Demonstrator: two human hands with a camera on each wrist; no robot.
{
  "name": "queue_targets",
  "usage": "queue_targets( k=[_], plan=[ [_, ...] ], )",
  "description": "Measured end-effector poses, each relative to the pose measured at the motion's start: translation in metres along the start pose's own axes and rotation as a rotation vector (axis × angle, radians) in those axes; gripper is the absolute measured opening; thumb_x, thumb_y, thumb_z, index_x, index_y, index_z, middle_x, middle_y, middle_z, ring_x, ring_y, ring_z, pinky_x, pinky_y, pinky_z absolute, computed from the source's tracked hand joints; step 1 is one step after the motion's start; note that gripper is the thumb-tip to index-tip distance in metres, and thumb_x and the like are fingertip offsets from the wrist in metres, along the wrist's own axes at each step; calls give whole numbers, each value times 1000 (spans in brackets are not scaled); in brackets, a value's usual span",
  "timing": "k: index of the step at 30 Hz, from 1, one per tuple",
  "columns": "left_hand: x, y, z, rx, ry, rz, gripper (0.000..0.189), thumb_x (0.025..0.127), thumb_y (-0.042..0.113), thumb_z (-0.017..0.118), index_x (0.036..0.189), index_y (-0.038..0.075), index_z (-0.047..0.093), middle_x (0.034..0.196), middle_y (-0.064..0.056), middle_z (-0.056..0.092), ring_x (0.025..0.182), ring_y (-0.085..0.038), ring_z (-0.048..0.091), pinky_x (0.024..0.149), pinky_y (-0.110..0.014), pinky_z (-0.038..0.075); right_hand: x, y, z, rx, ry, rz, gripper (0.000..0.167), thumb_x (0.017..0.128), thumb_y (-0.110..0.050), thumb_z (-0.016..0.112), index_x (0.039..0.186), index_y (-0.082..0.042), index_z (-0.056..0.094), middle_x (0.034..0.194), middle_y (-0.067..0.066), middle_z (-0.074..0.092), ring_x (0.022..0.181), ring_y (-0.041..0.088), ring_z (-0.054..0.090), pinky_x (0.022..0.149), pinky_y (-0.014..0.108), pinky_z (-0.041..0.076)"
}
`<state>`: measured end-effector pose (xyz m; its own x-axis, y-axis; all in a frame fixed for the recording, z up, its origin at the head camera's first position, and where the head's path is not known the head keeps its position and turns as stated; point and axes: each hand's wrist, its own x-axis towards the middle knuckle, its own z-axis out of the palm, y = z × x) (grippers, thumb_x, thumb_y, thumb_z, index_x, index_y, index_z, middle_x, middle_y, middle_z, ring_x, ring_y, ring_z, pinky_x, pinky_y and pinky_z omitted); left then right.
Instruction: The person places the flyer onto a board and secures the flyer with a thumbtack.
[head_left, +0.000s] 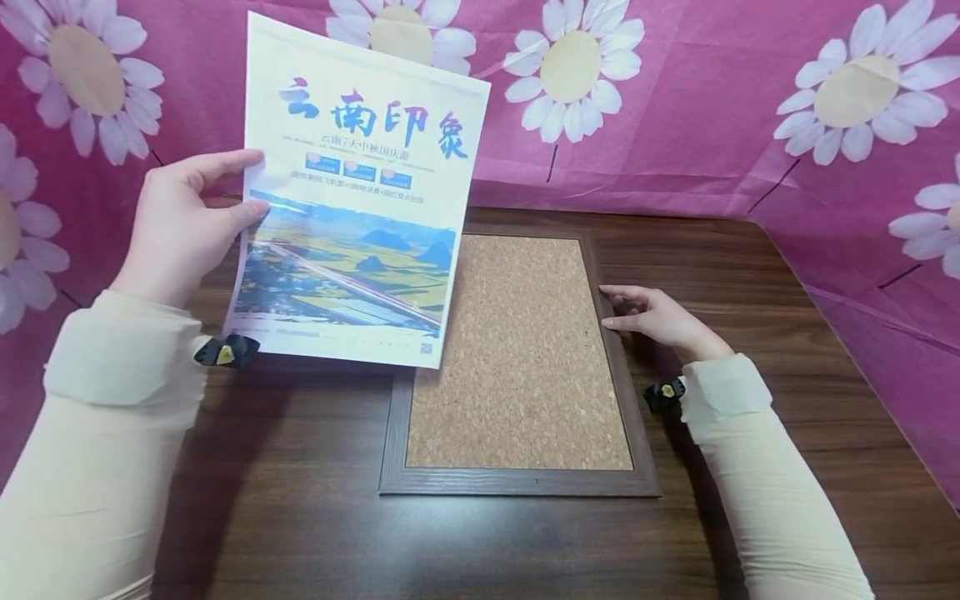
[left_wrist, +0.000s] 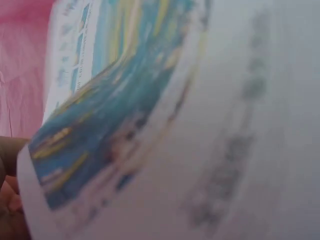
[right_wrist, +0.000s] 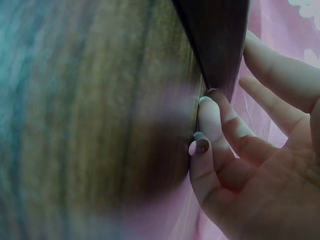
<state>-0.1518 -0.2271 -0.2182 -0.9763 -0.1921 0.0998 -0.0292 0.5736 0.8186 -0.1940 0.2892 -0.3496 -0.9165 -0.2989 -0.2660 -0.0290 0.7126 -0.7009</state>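
Observation:
A travel poster point(head_left: 352, 183) with blue Chinese lettering and a valley photo is held up by its left edge. My left hand point(head_left: 183, 221) pinches that edge, thumb on the printed side. In the left wrist view the poster point(left_wrist: 150, 110) bends and fills most of the picture. A cork board point(head_left: 517, 375) in a dark brown wooden frame lies flat on the table, its upper left part hidden behind the poster. My right hand point(head_left: 652, 317) touches the frame's right edge with its fingertips. Up close, several fingers of the right hand point(right_wrist: 260, 160) rest on the tabletop beside the frame point(right_wrist: 220, 40).
Under the board is a dark wood-grain table point(head_left: 300, 500). Behind and along the sides stands a pink cloth point(head_left: 697, 125) printed with large white daisies. Each wrist wears a small black camera on a pale band.

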Motion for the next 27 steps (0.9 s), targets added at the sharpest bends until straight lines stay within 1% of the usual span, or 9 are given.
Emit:
queue_targets(
  k=[2, 5, 9, 11, 14, 17, 23, 26, 27],
  plan=[
    [-1, 1, 5, -52, -11, 9, 55, 92, 10, 68, 143, 25, 54, 130, -2, 64, 86, 3, 62, 69, -6, 50, 0, 0, 0, 1, 2, -2, 65, 94, -19, 69, 150, -4, 40, 140, 27, 49, 106, 19, 52, 81, 17, 43],
    [-3, 2, 14, -115, -41, 1, 55, 92, 9, 69, 142, 25, 55, 128, -1, 64, 90, 0, 63, 69, -6, 50, 0, 1, 0, 0, 4, -4, 65, 93, -19, 69, 150, -4, 40, 139, 27, 49, 105, 19, 53, 80, 17, 43],
    [-6, 5, 28, -160, -57, -14, 55, 93, 9, 67, 143, 26, 54, 136, -5, 61, 94, -4, 64, 72, -8, 51, 0, 1, 0, 4, 0, -4, 65, 93, -19, 69, 150, -4, 40, 139, 27, 49, 104, 19, 52, 81, 18, 42],
    [-7, 5, 35, -204, -51, -9, 54, 92, 7, 67, 142, 24, 55, 138, -4, 60, 92, -4, 64, 72, -9, 51, 0, 1, 0, -2, -4, -2, 65, 94, -20, 69, 151, -5, 40, 140, 26, 49, 105, 20, 52, 83, 20, 42],
    [-10, 6, 47, -253, -47, 9, 52, 92, 5, 66, 142, 20, 56, 143, -5, 58, 88, -3, 64, 73, -11, 50, -1, 1, -1, -12, -13, 0, 65, 94, -22, 68, 151, -7, 40, 141, 25, 48, 109, 25, 52, 86, 27, 43],
    [-10, 5, 59, -294, -52, 10, 52, 93, 5, 65, 142, 18, 55, 147, -5, 54, 83, -1, 63, 70, -11, 50, 0, 2, -2, -14, -18, 2, 65, 94, -23, 68, 151, -8, 40, 142, 25, 48, 111, 27, 51, 88, 30, 42],
    [-16, 4, 84, -336, -49, 38, 51, 93, 3, 65, 142, 14, 56, 147, -8, 53, 74, 4, 63, 65, -12, 49, 0, 4, -1, -1, -4, 0, 64, 94, -21, 68, 150, -7, 41, 140, 25, 49, 109, 26, 51, 83, 22, 43],
    [-19, 2, 97, -388, -79, 33, 51, 93, 1, 64, 142, 12, 55, 146, -10, 54, 73, 4, 63, 65, -13, 51, 0, 3, -1, 5, -6, 1, 64, 94, -20, 67, 150, -6, 41, 141, 26, 48, 113, 29, 51, 84, 22, 43],
    [-20, 2, 102, -403, -93, 28, 51, 93, 0, 63, 142, 11, 54, 146, -10, 54, 74, 4, 64, 67, -13, 52, 0, 3, -1, 5, -9, 1, 64, 95, -21, 67, 151, -6, 40, 142, 26, 47, 114, 30, 51, 85, 23, 43]
  ],
)
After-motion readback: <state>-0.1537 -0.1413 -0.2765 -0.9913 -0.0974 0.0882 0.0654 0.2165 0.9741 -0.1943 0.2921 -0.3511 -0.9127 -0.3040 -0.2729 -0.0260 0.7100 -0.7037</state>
